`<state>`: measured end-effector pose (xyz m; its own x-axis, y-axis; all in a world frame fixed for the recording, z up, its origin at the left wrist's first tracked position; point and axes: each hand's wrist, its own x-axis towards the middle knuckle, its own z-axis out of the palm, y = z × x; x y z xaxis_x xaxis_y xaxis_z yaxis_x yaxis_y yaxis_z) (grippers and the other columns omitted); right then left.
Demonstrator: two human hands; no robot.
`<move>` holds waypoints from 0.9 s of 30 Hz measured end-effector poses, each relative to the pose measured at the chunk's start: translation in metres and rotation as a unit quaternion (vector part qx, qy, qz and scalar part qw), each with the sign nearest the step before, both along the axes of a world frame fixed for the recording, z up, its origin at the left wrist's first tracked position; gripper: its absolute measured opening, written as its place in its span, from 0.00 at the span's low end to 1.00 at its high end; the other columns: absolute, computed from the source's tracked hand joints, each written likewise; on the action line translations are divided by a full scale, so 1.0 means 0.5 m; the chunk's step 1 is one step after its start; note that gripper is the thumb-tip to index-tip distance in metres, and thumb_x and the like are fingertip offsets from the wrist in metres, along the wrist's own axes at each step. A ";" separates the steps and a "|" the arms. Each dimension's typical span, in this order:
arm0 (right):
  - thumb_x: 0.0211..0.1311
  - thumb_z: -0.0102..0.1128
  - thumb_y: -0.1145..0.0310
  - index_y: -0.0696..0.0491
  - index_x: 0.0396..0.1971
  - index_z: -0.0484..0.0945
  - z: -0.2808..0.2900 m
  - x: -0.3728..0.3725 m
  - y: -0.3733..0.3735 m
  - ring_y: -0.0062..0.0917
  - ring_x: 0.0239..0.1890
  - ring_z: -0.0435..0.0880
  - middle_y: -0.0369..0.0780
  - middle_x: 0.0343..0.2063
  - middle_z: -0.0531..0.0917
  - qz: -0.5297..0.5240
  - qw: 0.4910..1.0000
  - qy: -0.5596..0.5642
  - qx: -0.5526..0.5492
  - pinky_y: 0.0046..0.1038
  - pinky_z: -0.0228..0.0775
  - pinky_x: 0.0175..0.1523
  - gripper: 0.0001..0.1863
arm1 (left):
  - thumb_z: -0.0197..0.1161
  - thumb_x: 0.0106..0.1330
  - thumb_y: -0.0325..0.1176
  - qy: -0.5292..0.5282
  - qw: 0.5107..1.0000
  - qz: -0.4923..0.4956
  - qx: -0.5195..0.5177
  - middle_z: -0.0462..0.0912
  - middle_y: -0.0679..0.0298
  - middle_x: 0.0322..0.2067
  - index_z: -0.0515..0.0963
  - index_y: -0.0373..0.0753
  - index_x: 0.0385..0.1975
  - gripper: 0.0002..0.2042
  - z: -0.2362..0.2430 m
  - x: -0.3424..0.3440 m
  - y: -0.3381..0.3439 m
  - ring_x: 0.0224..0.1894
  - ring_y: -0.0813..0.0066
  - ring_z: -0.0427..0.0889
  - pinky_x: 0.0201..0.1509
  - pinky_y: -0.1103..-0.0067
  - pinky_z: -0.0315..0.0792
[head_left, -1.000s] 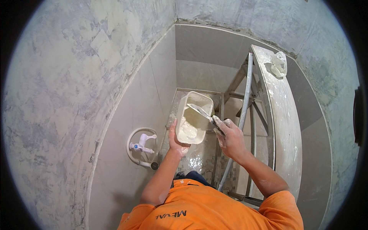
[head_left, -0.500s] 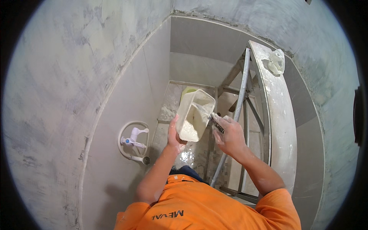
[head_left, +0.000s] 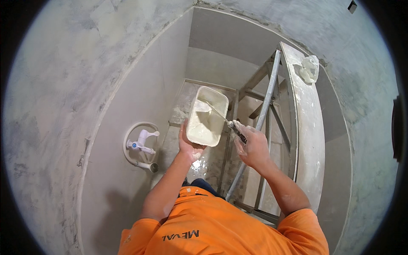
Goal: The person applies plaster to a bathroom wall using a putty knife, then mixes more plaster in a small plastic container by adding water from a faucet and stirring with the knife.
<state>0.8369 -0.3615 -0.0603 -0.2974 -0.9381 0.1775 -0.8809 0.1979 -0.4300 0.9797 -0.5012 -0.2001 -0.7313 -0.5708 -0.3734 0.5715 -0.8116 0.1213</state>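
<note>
A white rectangular tub (head_left: 216,97) is held out in front of me, its open top facing up toward me. My left hand (head_left: 190,143) grips it from the near left side, with part of the fingers hidden under it. Wet white paste (head_left: 202,131) lies in its near part and smears its walls. My right hand (head_left: 254,145), spotted with paste, is closed round the dark handle of a putty knife (head_left: 218,112). The knife's metal blade reaches over the tub's right rim and down inside; its tip is in the far left part, among the paste.
To the right stands a metal-legged trestle (head_left: 267,102) beside a long whitish board (head_left: 309,136), with a crumpled plastic bag (head_left: 309,69) on the board's far end. A pale tap (head_left: 143,142) with a looped hose sticks out from the left wall. Plastered walls (head_left: 85,76) rise above grey panels.
The tub has come up and left in the picture and turned so its inside faces me more squarely. The knife blade stays inside it. The whole view has shifted slightly.
</note>
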 end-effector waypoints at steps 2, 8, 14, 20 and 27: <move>0.61 0.63 0.70 0.54 0.58 0.78 -0.008 0.005 0.005 0.47 0.34 0.84 0.49 0.33 0.82 -0.008 0.997 0.074 0.031 0.43 0.77 0.41 0.23 | 0.54 0.70 0.62 -0.037 0.999 -0.003 -0.039 0.80 0.61 0.58 0.74 0.44 0.63 0.32 -0.002 -0.003 -0.006 0.57 0.58 0.81 0.59 0.60 0.79; 0.63 0.60 0.63 0.55 0.56 0.78 -0.036 0.053 0.024 0.50 0.35 0.85 0.51 0.36 0.84 0.038 0.992 0.026 0.121 0.46 0.78 0.43 0.22 | 0.53 0.70 0.63 -0.058 0.995 -0.006 -0.078 0.77 0.59 0.60 0.72 0.42 0.64 0.33 0.012 -0.021 -0.016 0.61 0.59 0.77 0.61 0.60 0.77; 0.66 0.57 0.70 0.61 0.54 0.78 0.006 -0.005 -0.002 0.51 0.44 0.83 0.53 0.43 0.85 0.046 0.981 -0.182 -0.058 0.39 0.74 0.53 0.18 | 0.52 0.70 0.63 -0.019 1.000 0.012 -0.019 0.78 0.60 0.59 0.74 0.48 0.63 0.31 0.011 -0.008 -0.028 0.59 0.56 0.79 0.60 0.57 0.78; 0.65 0.61 0.66 0.55 0.57 0.77 -0.019 0.004 0.017 0.48 0.39 0.83 0.50 0.36 0.83 0.010 0.999 -0.005 0.046 0.44 0.75 0.46 0.21 | 0.51 0.70 0.64 -0.010 0.998 -0.017 -0.066 0.79 0.59 0.57 0.73 0.45 0.63 0.32 0.025 -0.002 -0.008 0.56 0.57 0.81 0.56 0.58 0.80; 0.66 0.58 0.67 0.58 0.54 0.80 -0.017 -0.002 0.012 0.38 0.30 0.83 0.47 0.31 0.86 0.106 0.983 -0.149 -0.022 0.35 0.73 0.40 0.19 | 0.51 0.70 0.65 -0.027 0.998 0.028 -0.040 0.78 0.58 0.57 0.72 0.45 0.64 0.33 0.022 0.005 -0.033 0.55 0.55 0.81 0.54 0.56 0.82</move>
